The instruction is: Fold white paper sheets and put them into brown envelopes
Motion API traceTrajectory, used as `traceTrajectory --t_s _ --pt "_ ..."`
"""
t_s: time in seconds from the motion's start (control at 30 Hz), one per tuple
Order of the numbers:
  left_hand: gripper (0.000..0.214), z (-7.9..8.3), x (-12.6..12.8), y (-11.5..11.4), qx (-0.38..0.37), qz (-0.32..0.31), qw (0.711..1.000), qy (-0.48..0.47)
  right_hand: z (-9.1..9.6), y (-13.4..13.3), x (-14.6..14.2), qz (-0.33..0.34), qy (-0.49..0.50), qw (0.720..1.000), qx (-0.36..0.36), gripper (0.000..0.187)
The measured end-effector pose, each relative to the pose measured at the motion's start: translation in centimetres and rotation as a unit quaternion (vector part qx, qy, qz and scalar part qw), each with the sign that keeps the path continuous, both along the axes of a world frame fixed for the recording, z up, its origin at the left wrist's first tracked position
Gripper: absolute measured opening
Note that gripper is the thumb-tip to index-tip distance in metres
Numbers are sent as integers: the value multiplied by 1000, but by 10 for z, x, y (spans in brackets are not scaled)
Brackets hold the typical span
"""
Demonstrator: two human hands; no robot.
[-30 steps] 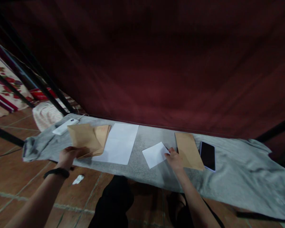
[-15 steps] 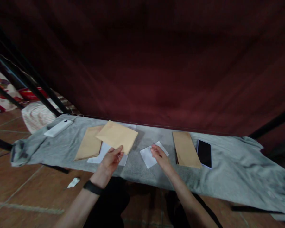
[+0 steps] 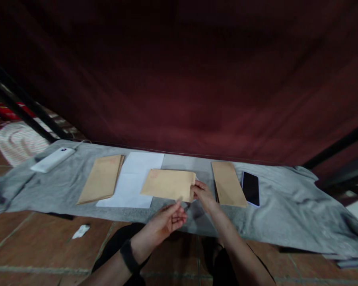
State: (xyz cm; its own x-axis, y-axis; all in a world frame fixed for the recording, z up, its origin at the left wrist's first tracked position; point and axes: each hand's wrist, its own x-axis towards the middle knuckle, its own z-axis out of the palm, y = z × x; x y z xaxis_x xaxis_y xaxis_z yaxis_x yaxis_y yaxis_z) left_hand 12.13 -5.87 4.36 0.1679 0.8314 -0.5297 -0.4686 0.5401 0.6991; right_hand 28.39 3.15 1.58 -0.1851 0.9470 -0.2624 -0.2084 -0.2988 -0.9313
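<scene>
A tan paper envelope (image 3: 167, 184) lies crosswise in front of me, with faint red print at its upper left. My right hand (image 3: 204, 195) grips its right end, fingers closed at the edge. A sliver of white paper shows beside those fingers; most of it is hidden. Just below the envelope's lower edge is my left hand (image 3: 168, 220), fingers loosely curled and apart from the thumb. Its thumb tip comes close to the edge; whether it touches is unclear. White sheets (image 3: 131, 184) lie partly under the envelope's left end.
A stack of tan envelopes (image 3: 103, 178) lies at left, another stack (image 3: 229, 184) at right beside a dark-screened phone (image 3: 250, 188). A white device (image 3: 52, 160) with a cable sits far left. Grey cloth (image 3: 286, 206) covers the narrow surface; a dark red curtain (image 3: 179, 99) hangs behind.
The envelope has moved right and down and turned level, meeting my right hand, which held a folded white paper. My left hand has come off the envelope's face to below its edge.
</scene>
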Motion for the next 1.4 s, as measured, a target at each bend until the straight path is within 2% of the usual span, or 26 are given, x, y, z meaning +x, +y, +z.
traceTrajectory --t_s 0.03,0.07,0.1,0.13,0.17,0.23,0.3,0.33,0.4,0.47,0.57,0.63,0.77,0.87,0.97,1.0,1.03,1.07,1.13,1.17,1.23,1.3,1.4 --pt "30 5 -2 -1 63 -60 994 68 0 1 2 -8 -12 1000 3 27" --pt "31 9 -5 3 151 -100 971 154 -1 2 3 -12 -21 1000 11 27" --pt "32 14 -9 10 248 -110 930 249 -1 2 5 -15 -31 999 20 26" --pt "46 18 -15 21 337 -102 872 341 -1 3 6 -15 -41 999 29 26" --pt "73 21 -21 35 402 -134 804 416 -2 3 7 -13 -51 998 37 27" --pt "112 21 -34 65 443 -206 689 535 -1 4 8 -9 -64 997 46 27" --pt "125 16 -46 90 430 -277 616 598 1 5 10 -4 -68 996 52 27" --pt "129 12 -51 98 422 -303 597 611 2 6 11 1 -69 996 56 26" --pt "134 4 -57 108 415 -334 579 616 5 9 14 16 -76 995 65 24" --pt "138 -3 -62 109 425 -336 579 609 6 11 17 32 -85 993 77 23" --pt "136 -10 -66 106 455 -315 574 604 0 15 19 39 -88 989 108 19" --pt "130 -10 -68 104 477 -295 561 609 -8 18 19 32 -98 988 119 15" --pt "118 -6 -68 103 509 -250 528 632 -23 20 18 -5 -170 982 81 11" --pt "113 -6 -65 104 521 -229 506 648 -21 19 21 -59 -247 957 138 12" --pt "109 -7 -61 104 526 -228 481 663 -10 18 26 -136 -317 908 236 19" --pt "108 -8 -59 104 528 -230 474 666 -6 17 28 -147 -319 902 251 21" --pt "107 -8 -58 103 529 -231 469 668 -2 16 30 -141 -306 908 251 22" --pt "106 -7 -56 102 531 -232 467 668 1 15 32 -109 -278 925 236 22" --pt "104 -6 -52 100 536 -235 463 666 7 13 35 15 -199 964 175 22" --pt "103 -5 -50 98 539 -238 462 663 9 11 38 86 -157 974 137 21" --pt "103 -2 -47 95 543 -247 460 657 12 7 42 195 -91 973 81 21" --pt "103 -1 -43 92 548 -255 458 651 15 3 45 235 -62 968 58 23" --pt "100 1 -40 87 561 -268 449 642 14 -2 45 229 -108 965 64 29"
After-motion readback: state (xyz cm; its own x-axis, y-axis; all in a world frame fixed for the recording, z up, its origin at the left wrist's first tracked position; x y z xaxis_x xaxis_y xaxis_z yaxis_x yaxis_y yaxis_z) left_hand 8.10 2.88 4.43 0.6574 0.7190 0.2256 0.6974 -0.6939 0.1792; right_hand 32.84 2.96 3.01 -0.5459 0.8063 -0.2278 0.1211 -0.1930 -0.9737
